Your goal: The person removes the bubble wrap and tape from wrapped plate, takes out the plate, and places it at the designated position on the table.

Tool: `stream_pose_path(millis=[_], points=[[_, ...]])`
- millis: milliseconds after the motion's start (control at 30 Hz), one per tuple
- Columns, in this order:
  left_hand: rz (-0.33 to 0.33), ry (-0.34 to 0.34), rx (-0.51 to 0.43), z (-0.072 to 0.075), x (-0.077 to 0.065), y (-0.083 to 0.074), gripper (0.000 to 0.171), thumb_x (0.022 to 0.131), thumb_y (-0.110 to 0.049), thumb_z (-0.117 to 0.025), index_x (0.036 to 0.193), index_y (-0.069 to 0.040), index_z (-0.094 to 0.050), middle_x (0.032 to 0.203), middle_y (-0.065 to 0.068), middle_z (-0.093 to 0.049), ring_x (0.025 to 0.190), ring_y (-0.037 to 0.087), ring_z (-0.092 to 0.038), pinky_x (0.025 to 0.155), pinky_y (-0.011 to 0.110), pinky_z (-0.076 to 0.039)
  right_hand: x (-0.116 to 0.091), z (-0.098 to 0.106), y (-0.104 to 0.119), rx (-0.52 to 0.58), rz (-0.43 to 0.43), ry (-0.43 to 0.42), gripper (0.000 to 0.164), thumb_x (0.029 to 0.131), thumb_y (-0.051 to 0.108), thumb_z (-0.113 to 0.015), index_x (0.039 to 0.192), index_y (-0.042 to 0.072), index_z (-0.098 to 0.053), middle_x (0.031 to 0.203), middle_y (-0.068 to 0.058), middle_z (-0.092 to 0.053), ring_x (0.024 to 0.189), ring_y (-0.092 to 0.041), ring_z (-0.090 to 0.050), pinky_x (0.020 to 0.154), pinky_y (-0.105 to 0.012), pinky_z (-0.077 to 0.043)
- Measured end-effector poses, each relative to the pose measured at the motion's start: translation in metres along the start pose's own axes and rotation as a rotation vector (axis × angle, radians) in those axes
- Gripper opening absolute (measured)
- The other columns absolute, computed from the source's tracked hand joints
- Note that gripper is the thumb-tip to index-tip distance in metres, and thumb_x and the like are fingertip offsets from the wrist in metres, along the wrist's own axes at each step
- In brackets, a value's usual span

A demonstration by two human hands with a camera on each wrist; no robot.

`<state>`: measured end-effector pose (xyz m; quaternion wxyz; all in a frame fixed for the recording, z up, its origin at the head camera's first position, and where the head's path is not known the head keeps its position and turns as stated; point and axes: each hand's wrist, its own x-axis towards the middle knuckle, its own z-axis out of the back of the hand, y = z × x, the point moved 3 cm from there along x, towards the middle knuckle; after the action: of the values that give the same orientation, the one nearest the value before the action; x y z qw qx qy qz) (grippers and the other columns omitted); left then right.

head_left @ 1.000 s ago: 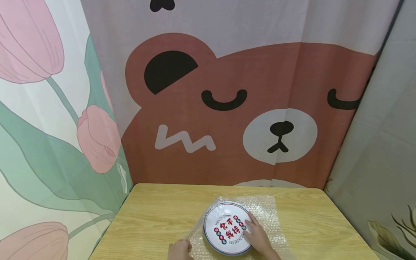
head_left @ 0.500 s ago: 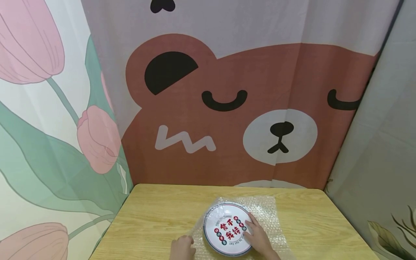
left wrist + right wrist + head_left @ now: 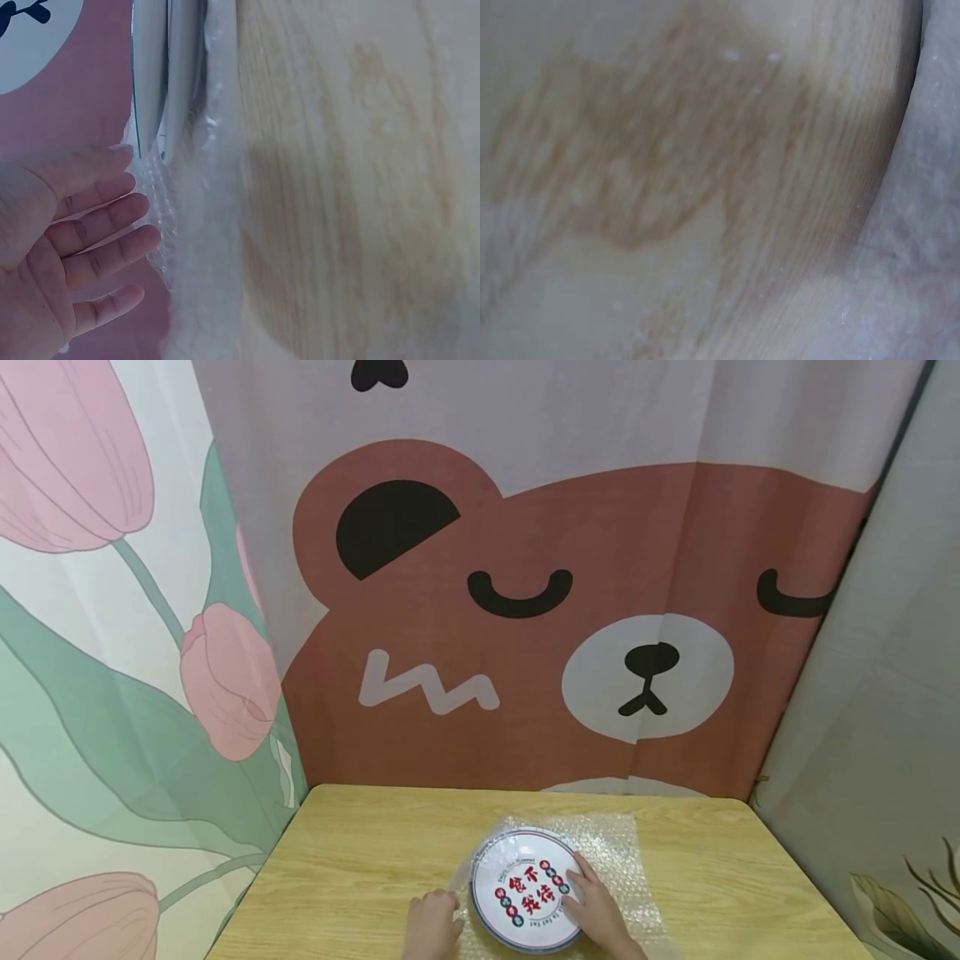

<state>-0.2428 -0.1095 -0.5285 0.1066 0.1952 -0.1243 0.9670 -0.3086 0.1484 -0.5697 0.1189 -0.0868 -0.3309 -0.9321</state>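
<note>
A round white plate (image 3: 517,868) with a dark rim line and red characters sits on a sheet of bubble wrap (image 3: 618,847). A second plate (image 3: 180,75) shows stacked against it in the left wrist view. At the plate's left, my left hand (image 3: 432,925) pinches the near-left part of the wrap; in the left wrist view its thumb and index tips meet at the film beside the plate rims, the other fingers loosely spread. My right hand (image 3: 597,906) rests on the plate's right side, thumb and extended fingers on the face and rim. It is out of the right wrist view.
The wood-grain table (image 3: 360,843) extends around the wrap on both sides. Behind it hangs a curtain (image 3: 420,752) printed with a brown bear, and a tulip-print cloth (image 3: 90,693) hangs at the left. Bubble wrap fills the right edge of the right wrist view.
My left hand has moved right and slightly away from me, toward the plate, bringing the wrap's left part closer to the rim. The right hand and the plates have stayed put.
</note>
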Motion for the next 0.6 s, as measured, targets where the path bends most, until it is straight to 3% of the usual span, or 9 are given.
stream_pose_path(millis=[400, 600], points=[[-0.078, -0.134, 0.020, 0.003, 0.013, -0.011, 0.016, 0.060, -0.017, -0.073, 0.057, -0.015, -0.058, 0.055, -0.005, -0.053, 0.051, 0.015, -0.052, 0.045, 0.030, -0.038, 0.000, 0.000, 0.000, 0.001, 0.002, -0.003, 0.042, 0.074, 0.013, -0.068, 0.108, -0.010, -0.058, 0.136, -0.022, -0.034, 0.121, -0.040, -0.034, 0.097, -0.048, -0.030], [-0.086, -0.100, 0.037, 0.005, 0.019, -0.013, 0.016, 0.061, -0.016, -0.073, 0.057, -0.013, -0.057, 0.055, -0.003, -0.052, 0.052, 0.016, -0.052, 0.048, 0.032, -0.039, 0.000, -0.001, -0.001, 0.003, -0.005, 0.005, 0.043, 0.074, 0.014, -0.068, 0.107, -0.010, -0.058, 0.136, -0.021, -0.034, 0.121, -0.040, -0.033, 0.097, -0.049, -0.030]])
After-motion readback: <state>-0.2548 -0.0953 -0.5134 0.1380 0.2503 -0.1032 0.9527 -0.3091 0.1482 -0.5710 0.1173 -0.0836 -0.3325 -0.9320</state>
